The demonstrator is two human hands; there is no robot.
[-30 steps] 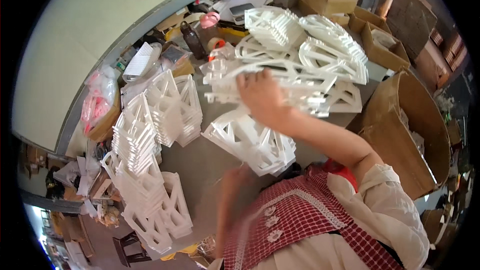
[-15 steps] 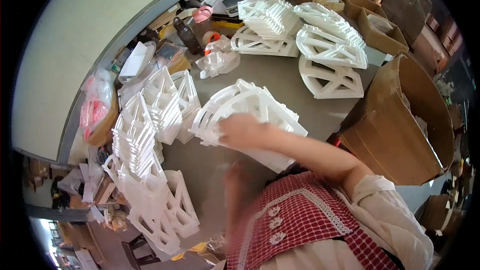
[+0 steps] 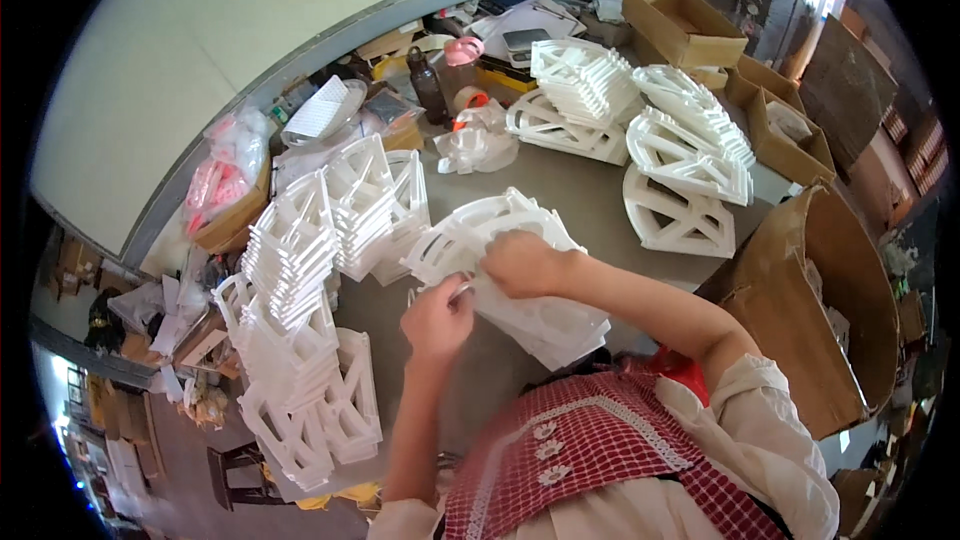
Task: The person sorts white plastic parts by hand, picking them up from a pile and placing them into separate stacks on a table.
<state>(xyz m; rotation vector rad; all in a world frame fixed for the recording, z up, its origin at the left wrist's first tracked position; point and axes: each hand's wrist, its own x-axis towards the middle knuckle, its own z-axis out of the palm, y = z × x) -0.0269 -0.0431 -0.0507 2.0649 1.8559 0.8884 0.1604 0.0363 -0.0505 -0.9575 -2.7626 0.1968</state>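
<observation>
In front of me on the grey table lies a short stack of white fan-shaped plastic frames (image 3: 540, 325). My right hand (image 3: 525, 265) is closed in a fist over its upper middle; the fingertips are turned away, so what they grip is hidden. Beside the stack's left edge, my left hand (image 3: 437, 318) is also closed. A small shiny edge shows at its fingertips, too small to name. The two hands are close together but apart.
Further white frames stand in nested rows at the left (image 3: 290, 260) and at the back right (image 3: 690, 155). Behind are a dark bottle (image 3: 425, 85), crumpled clear plastic (image 3: 478, 145) and a scale (image 3: 530, 43). A large cardboard box (image 3: 790, 320) stands at the right.
My left hand has risen from low by my apron to the stack's left edge. My right hand stays over the stack, now curled and nearer its middle. The view has shifted slightly.
</observation>
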